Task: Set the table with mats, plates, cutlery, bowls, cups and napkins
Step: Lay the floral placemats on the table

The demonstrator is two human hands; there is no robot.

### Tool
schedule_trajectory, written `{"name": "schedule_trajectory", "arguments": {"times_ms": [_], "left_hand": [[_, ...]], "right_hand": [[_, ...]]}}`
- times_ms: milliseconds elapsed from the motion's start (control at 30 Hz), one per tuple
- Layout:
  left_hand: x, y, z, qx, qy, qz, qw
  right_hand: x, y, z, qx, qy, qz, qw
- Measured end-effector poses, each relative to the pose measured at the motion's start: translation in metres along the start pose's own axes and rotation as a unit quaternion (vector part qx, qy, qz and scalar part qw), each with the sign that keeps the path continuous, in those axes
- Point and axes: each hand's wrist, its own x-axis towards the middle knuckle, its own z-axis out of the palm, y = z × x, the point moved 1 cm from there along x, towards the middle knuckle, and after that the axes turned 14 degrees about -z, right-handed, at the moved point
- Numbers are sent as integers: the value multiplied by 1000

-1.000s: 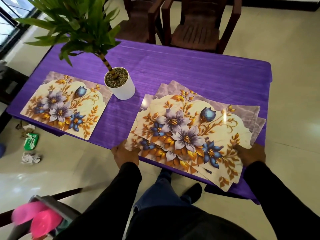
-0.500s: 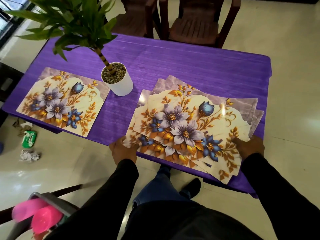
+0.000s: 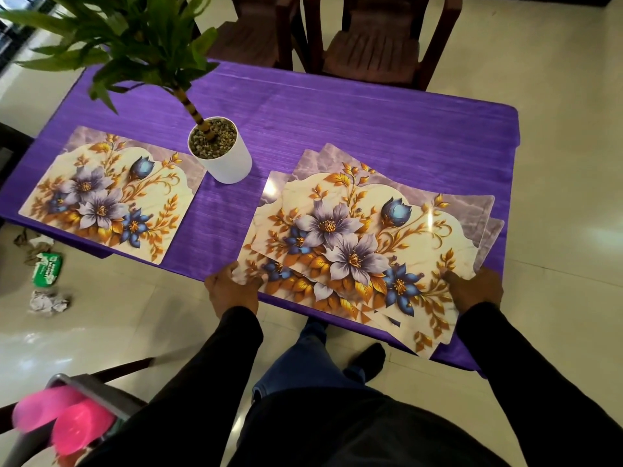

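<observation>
Gripping the fanned stack of mats right of the white plant pot, the left hand pinches its near-left corner and the right hand presses its near-right edge. These thin, glossy, flexible sheets probably slide; peel 1 by a corner.

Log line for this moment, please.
step: laying mats | left hand: grips mat stack near edge | right hand: on stack | single mat: placed | plant pot: between
</observation>
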Motion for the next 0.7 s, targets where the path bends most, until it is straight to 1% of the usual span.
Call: {"name": "schedule_trajectory", "arguments": {"times_ms": [133, 267, 367, 433, 500, 567, 600, 700], "left_hand": [[-1, 1, -1, 9, 3, 22, 1000], [-1, 2, -3, -1, -6, 38, 999], [-3, 3, -3, 14, -3, 51, 999], [-7, 3, -5, 6, 4, 48, 999], [-17, 7, -9, 5, 14, 39, 999], [-31, 11, -8, 72, 28, 96, 992], [-38, 14, -8, 84, 23, 126, 988], [-50, 27, -7, 21, -41, 198, 979]], "right_hand": [[-1, 2, 0, 0, -1, 6, 1000], [1, 3, -1, 23, 4, 6, 1000], [0, 5, -1, 31, 5, 9, 999], [-2, 1, -2, 40, 9, 0, 999], [-5, -8, -3, 61, 23, -48, 997], [-15, -25, -5, 82, 30, -111, 990], [-21, -33, -5, 103, 26, -137, 985], [-38, -54, -5, 181, -17, -190, 965]]}}
